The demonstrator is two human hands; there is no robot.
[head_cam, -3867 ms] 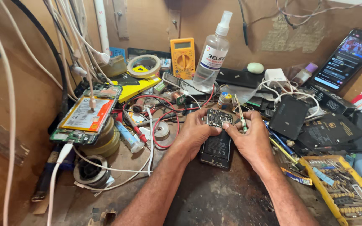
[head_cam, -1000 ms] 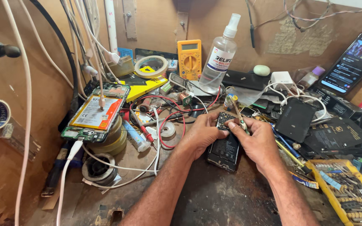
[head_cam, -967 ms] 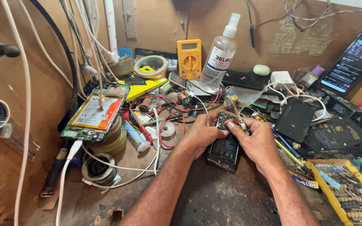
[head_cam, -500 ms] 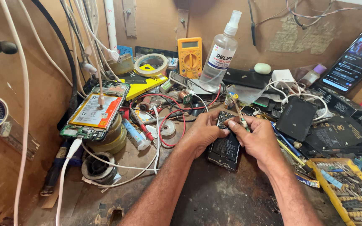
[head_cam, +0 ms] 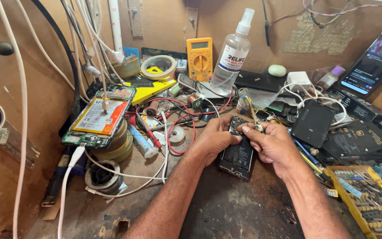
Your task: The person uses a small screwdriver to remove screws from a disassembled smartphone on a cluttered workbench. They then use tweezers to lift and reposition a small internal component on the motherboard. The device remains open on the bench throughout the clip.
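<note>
A person's two bare forearms reach up from the bottom of the frame onto a dark, scuffed wooden workbench (head_cam: 226, 208) crowded with repair clutter. At the centre lies an opened black mobile phone with its back cover off (head_cam: 236, 156), top end pointing away from the person. The left hand (head_cam: 213, 139) curls over the phone's upper left edge, fingers closed on it and pinning it to the bench. The right hand (head_cam: 274, 144) is closed around a small brush with a thin pale handle (head_cam: 254, 116), its head pressed against the dark circuit area at the phone's top. Compared with half a second ago, hands and phone sit in nearly the same spot; only the brush has shifted slightly, which suggests short scrubbing strokes on the board are continuing.

In the left of the frame, a second opened phone with an orange and white battery (head_cam: 97, 117) rests on stacked rolls. At the upper centre stand a yellow multimeter (head_cam: 199, 58) and a clear plastic spray bottle with a white nozzle (head_cam: 232, 55). Red wires (head_cam: 177, 110) loop just left of the hands. A lit smartphone (head_cam: 374, 62) leans at the upper right, and a yellow tray of screwdriver bits (head_cam: 368, 201) sits at the lower right.
</note>
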